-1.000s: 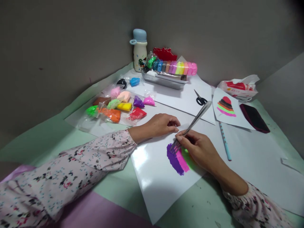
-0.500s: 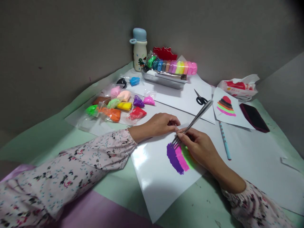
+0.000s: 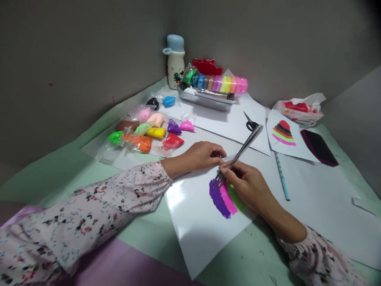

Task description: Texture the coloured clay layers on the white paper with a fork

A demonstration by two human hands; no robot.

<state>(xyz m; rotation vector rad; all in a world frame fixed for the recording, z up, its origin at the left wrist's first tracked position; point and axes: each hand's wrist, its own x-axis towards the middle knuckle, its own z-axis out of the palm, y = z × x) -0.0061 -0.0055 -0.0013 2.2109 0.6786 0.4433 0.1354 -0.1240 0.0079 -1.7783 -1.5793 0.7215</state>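
Observation:
A metal fork [image 3: 246, 145] is gripped in my right hand [image 3: 250, 182], its handle tilted up and to the right. Its tines touch the upper part of a purple clay band [image 3: 219, 201]. Beside that lie a pink band [image 3: 228, 198] and a green band [image 3: 236, 195], partly covered by my right hand. All three are on a glossy white sheet of paper [image 3: 190, 242]. My left hand [image 3: 202, 155] holds the sheet near its upper edge, fingers bent and thumb against the paper; its fingertips are partly hidden.
Bagged clay pieces [image 3: 145, 131] lie on the left. Behind stand a bottle [image 3: 176, 63] and a metal tray [image 3: 205, 102] with a clay pack [image 3: 222, 84]. Right are scissors [image 3: 251, 125], a pencil [image 3: 281, 176], a clay picture [image 3: 284, 133], a phone [image 3: 320, 147] and tissues [image 3: 299, 110].
My right hand and the fork have shifted slightly left and down, and the tines sit lower on the purple band. My left hand has stayed in place.

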